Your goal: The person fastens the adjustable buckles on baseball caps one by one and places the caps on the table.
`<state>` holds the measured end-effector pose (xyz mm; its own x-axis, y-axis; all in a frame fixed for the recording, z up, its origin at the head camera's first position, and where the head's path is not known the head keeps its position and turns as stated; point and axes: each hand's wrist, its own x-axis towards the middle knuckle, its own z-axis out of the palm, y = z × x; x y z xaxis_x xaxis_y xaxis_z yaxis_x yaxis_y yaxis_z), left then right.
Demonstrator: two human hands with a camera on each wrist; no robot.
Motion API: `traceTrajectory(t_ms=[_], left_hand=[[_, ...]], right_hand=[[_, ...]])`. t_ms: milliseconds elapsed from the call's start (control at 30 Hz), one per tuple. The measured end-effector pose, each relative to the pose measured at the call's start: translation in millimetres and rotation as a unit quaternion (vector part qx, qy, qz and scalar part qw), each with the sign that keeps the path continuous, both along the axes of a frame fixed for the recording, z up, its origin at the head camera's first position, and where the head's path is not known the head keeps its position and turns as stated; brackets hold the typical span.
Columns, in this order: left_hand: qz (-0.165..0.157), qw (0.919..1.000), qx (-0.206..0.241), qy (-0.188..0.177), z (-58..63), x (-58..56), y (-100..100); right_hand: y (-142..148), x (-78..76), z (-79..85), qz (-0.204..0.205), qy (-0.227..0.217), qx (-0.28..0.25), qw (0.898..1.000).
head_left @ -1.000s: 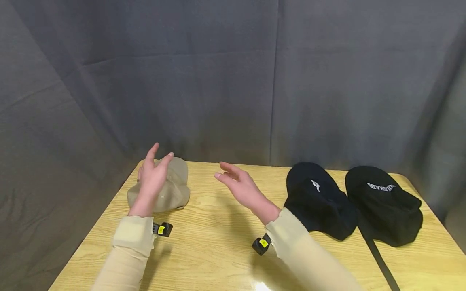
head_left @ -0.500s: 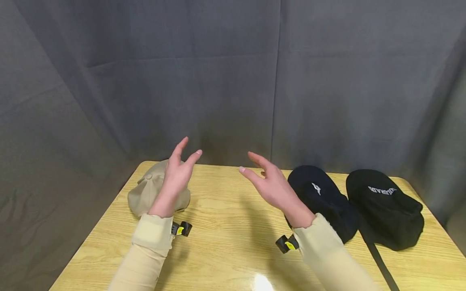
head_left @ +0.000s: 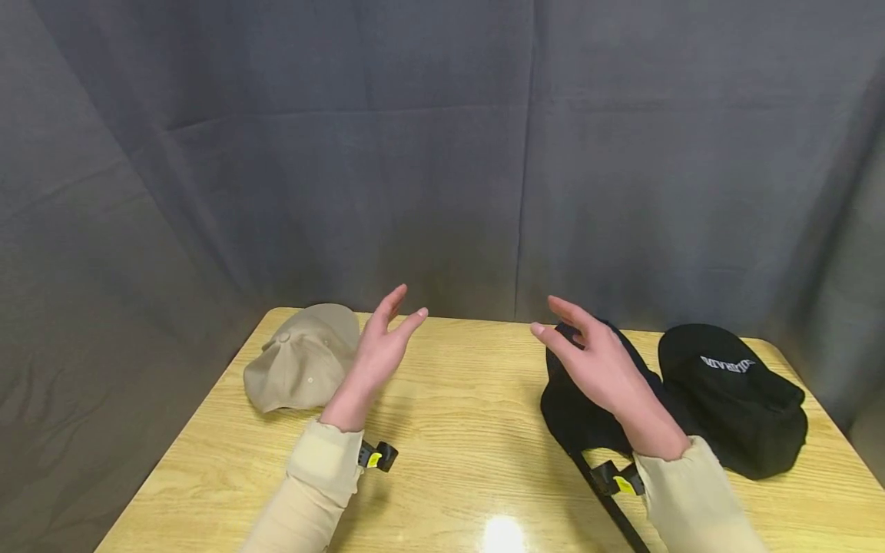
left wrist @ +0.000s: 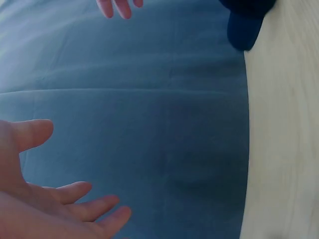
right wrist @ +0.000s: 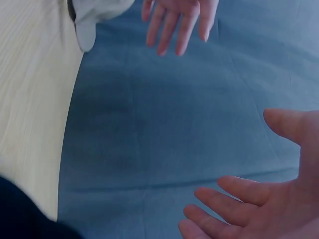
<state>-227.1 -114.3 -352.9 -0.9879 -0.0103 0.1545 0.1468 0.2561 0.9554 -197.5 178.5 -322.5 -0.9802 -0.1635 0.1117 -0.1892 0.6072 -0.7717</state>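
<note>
My left hand (head_left: 380, 349) hovers above the table, just right of a beige baseball cap (head_left: 304, 361), with fingers spread and nothing held. In the left wrist view the thumb and fingers of that left hand (left wrist: 65, 199) are apart. Over a navy cap (head_left: 570, 411) is my right hand (head_left: 601, 369), partly hiding it in the head view. The right wrist view has this right hand (right wrist: 254, 204) relaxed, palm bare. Right of the navy cap lies a black cap (head_left: 740, 415) with white lettering on its front.
The caps lie on a light wood table (head_left: 456, 453). Behind it hangs a dark grey curtain (head_left: 442, 169), which also covers the left side. A dark strap (head_left: 611, 507) runs from the navy cap toward the near edge. Both wrists wear small black cameras (head_left: 387, 456).
Both hands have moved right: the left from over the beige cap to beside it, the right from mid-table to over the navy cap. The dark strap appears farther left. The caps stay put.
</note>
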Motion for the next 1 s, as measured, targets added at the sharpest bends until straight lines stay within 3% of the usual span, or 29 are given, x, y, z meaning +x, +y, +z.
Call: traceTrajectory(t_ms=[167, 333, 500, 633, 1000], left_hand=[[-0.009, 0.9998, 0.005, -0.017, -11.5, 2.6, 10.5], [-0.042, 0.9983, 0.026, -0.029, -19.4, 5.1, 22.2], [-0.081, 0.9921, 0.076, -0.058, -27.8, 7.0, 33.5], [-0.102, 0.9866, 0.091, -0.089, -37.5, 7.2, 43.7], [-0.105, 0.9771, 0.098, -0.157, -53.3, 8.7, 67.4]], right_hand=[[19.9, 1.6, -3.6, -0.010, -0.006, 0.010, 1.000], [42.1, 1.8, -10.2, -0.028, -0.019, 0.017, 0.999], [66.6, -0.1, -22.4, -0.049, -0.040, 0.038, 0.997], [87.1, -1.1, -35.3, -0.064, -0.054, 0.051, 0.995], [132.5, -2.9, -66.3, -0.076, -0.077, 0.087, 0.990]])
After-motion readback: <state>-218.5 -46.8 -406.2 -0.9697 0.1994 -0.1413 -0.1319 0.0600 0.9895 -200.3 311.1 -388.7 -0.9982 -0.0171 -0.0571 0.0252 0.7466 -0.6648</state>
